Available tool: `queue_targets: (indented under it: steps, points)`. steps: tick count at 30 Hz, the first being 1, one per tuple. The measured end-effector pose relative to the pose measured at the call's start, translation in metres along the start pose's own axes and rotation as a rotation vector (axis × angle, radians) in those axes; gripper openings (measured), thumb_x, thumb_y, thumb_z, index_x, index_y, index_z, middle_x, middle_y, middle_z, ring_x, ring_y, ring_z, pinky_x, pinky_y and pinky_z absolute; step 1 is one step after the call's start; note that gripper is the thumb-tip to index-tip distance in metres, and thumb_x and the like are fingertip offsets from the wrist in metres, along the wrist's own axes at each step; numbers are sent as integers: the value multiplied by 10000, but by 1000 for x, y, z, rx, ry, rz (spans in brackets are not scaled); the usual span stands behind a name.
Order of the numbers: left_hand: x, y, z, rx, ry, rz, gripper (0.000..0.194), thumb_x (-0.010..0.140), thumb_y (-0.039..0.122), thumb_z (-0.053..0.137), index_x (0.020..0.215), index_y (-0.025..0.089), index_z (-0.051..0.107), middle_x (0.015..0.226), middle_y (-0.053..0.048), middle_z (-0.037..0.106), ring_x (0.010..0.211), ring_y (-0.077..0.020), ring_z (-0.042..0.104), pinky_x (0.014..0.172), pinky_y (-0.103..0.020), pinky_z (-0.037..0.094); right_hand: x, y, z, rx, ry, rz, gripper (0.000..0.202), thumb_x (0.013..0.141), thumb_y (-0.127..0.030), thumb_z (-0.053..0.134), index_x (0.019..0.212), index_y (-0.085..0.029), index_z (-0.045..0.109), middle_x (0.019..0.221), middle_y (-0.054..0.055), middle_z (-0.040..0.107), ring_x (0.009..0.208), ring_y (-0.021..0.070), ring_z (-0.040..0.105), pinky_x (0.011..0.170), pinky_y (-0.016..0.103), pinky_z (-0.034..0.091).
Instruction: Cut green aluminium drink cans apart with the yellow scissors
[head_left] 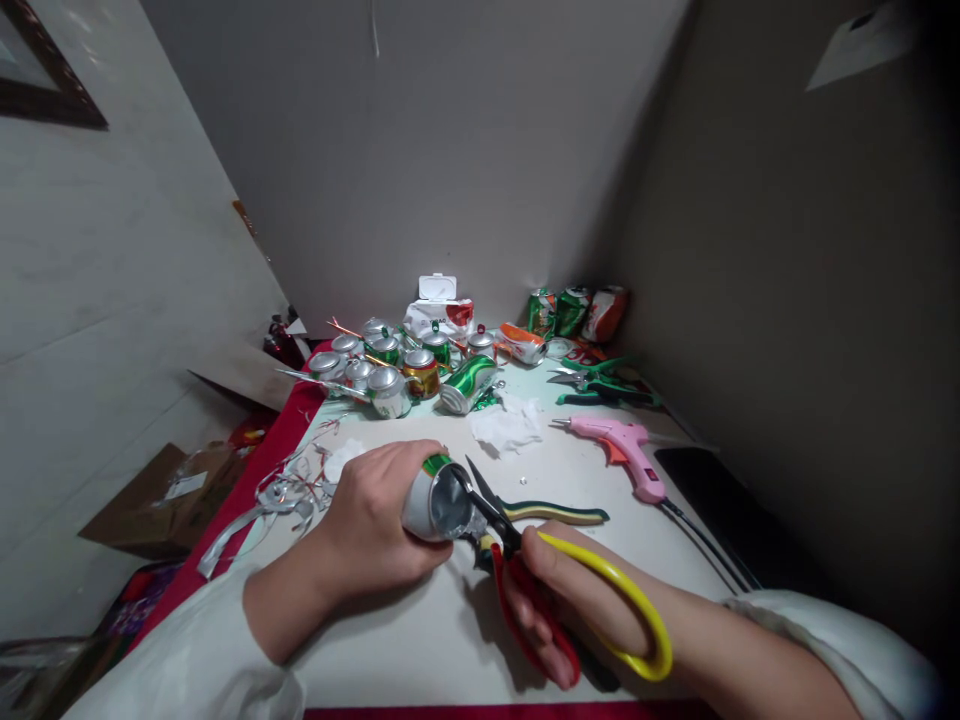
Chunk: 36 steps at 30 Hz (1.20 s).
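Head view: the left hand (367,515) has its fingers wrapped around the can (418,508), which is held above the surface (382,650) with its round end turned toward the scissors (511,540). The right hand (581,590) works these, thumb at the yellow loop (654,625) and fingers curled at the red one (571,668); the blades stand apart, one just beside or over the can's rim, though whether it reaches inside cannot be told. For a clean cut, I judge short snips near the pivot best, with the blades kept along the rim and the can turned by the left hand rather than the right wrist twisting. The grip should be firm but light, since thin metal probably dents easily, and the left fingertips are best kept well back from the blades and any raw edge. The pliers (559,513) lie just behind the scissors, where they could snag the tips; a little more clearance would help. Loose strips (289,500) beside the left forearm look springy and perhaps sharp, so that sleeve (195,650) deserves care.
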<state>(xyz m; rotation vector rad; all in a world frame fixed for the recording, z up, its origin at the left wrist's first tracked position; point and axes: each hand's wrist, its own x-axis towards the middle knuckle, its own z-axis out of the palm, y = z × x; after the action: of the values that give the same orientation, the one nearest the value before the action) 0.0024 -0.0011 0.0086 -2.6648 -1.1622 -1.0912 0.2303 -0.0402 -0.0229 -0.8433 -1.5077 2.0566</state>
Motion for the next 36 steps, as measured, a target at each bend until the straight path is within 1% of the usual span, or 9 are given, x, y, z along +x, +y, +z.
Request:
queue_targets:
  steps: [9,14,18,22,26,29,31,34,36]
  points:
    - [0,2,-2,-27,18,-5,557,551,185,714,1088,182,565,972,-73,719,876,-257,702,794,-369,560,-4,-5,3,1,13,11,726,852,-816,320,614,-157,511,385,-30,443,301,83,418,314,179,311]
    - [0,4,-3,-71,4,-32,578,548,181,706,1106,200,557,1011,-76,714,907,-263,698,821,-372,555,-7,-8,5,-3,15,36,758,838,-823,343,555,-144,523,377,-9,459,277,72,410,285,167,293]
    - [-1,5,-7,-116,-6,-31,616,531,172,722,1122,205,551,1027,-71,708,913,-255,695,831,-365,552,-11,-7,2,32,-30,23,766,836,-824,347,550,-140,536,373,-15,460,258,65,399,283,166,293]
    - [0,7,-12,-144,-33,-22,635,513,153,731,1119,212,548,1032,-55,705,915,-239,697,843,-342,547,-13,-5,-4,57,-90,76,760,831,-830,348,573,-143,546,367,-28,460,244,72,394,281,180,296]
    - [2,5,-18,-180,-71,18,652,512,150,733,1130,220,536,1021,-41,707,895,-221,700,826,-312,543,-16,-9,-7,86,-192,72,792,793,-874,315,548,-154,535,362,-30,452,274,80,420,340,198,335]
    - [5,3,-21,-212,-106,57,626,517,156,738,1107,219,535,1009,-46,709,871,-219,700,797,-307,542,-18,-14,-7,100,-205,83,773,784,-872,351,580,-157,562,388,-37,459,332,83,442,404,206,382]
    - [6,1,-23,-242,-133,76,612,523,163,742,1096,217,537,994,-47,709,848,-216,699,775,-305,544,-17,-15,-8,142,-221,108,757,793,-859,363,591,-158,563,393,-40,457,338,81,434,407,205,378]
    - [7,-1,-25,-235,-140,79,625,533,178,751,1118,213,536,995,-52,710,857,-220,698,790,-314,547,-13,-9,-13,198,-279,84,763,838,-833,312,559,-156,528,402,-31,450,328,78,426,370,197,349]
    - [7,-2,-25,-202,-124,73,629,535,171,746,1127,212,539,1008,-57,711,875,-229,700,811,-325,546,-9,-3,-18,213,-347,59,792,835,-854,239,571,-160,514,410,-37,427,328,80,427,349,190,349]
